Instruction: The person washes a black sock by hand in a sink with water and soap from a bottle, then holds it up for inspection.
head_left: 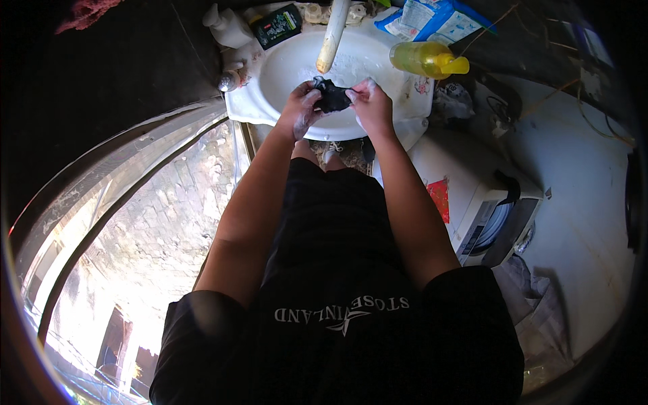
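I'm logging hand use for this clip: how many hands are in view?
2: the left hand grips the left side of the dark cloth, and the right hand its right side, both over the sink.
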